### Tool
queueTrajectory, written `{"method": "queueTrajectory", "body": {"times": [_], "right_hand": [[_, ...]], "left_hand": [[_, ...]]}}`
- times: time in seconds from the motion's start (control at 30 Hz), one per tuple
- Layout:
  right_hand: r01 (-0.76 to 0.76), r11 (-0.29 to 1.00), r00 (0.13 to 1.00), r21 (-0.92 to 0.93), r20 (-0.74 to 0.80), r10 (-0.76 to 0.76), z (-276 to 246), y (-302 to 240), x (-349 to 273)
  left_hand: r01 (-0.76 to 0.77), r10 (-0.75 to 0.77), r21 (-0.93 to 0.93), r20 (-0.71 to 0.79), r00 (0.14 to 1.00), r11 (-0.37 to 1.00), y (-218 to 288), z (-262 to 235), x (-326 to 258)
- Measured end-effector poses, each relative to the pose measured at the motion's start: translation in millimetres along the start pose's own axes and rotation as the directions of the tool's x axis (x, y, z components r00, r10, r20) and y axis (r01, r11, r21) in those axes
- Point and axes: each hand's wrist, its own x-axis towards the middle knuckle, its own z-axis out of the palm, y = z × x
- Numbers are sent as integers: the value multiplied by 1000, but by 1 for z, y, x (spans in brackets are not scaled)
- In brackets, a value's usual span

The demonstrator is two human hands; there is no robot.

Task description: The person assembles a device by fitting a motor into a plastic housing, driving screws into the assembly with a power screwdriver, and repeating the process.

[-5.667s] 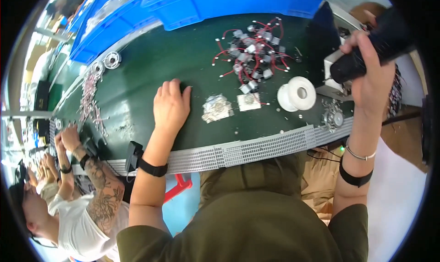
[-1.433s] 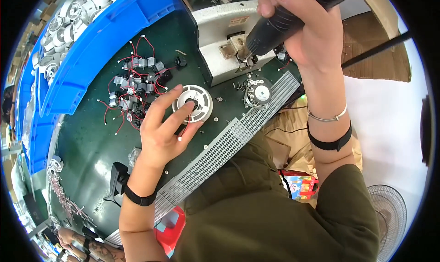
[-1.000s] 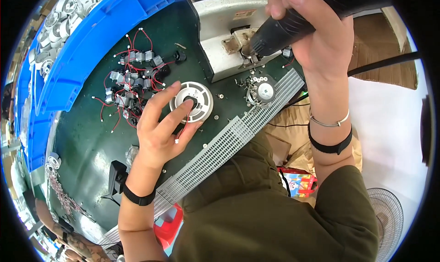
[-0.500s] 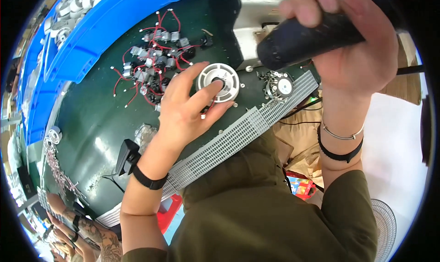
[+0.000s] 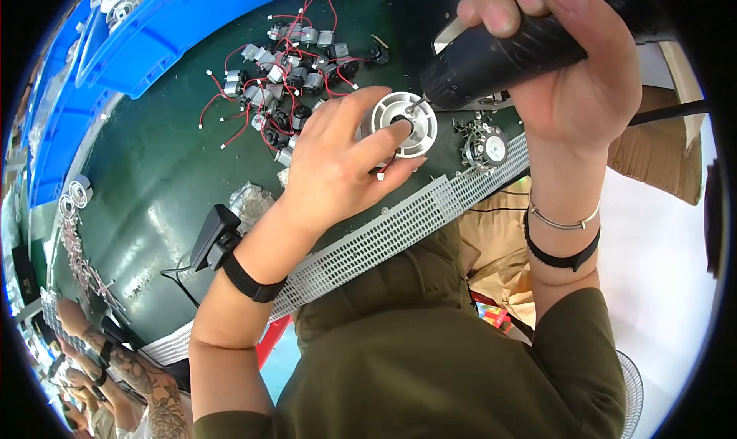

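Observation:
My left hand (image 5: 338, 166) lies on the green table and presses a round white plastic housing (image 5: 407, 124) down, one finger in its centre. My right hand (image 5: 572, 78) grips a black electric screwdriver (image 5: 499, 55); its bit tip touches the top of the white housing. A small motor with red and black wires sits under my left fingers, mostly hidden. Both wrists carry black bands, and the right one has a thin silver bangle too.
A heap of small motors with red and black wires (image 5: 284, 78) lies behind my left hand. A round metal part (image 5: 485, 145) sits right of the housing. Blue bins (image 5: 153, 32) line the far side. A perforated metal strip (image 5: 399, 228) edges the table. Another person's tattooed arm (image 5: 146, 377) shows lower left.
The screwdriver has come down from above the housing until its bit meets it. My left hand has stayed on the white housing while my head shifted.

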Motion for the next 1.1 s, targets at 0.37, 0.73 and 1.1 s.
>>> {"method": "queueTrajectory", "body": {"times": [0.37,0.73,1.1], "right_hand": [[61,998,998,0,-5,-61,-6,14,3],[-10,1000,1000,-11,-23,10,0,5,-2],[-5,997,1000,-75,-8,4,-1,11,0]], "left_hand": [[3,-3,-4,6,1000,1000,1,1,1],[11,-11,-17,9,1000,1000,0,1,0],[28,-28,-31,20,999,999,1,1,1]]}}
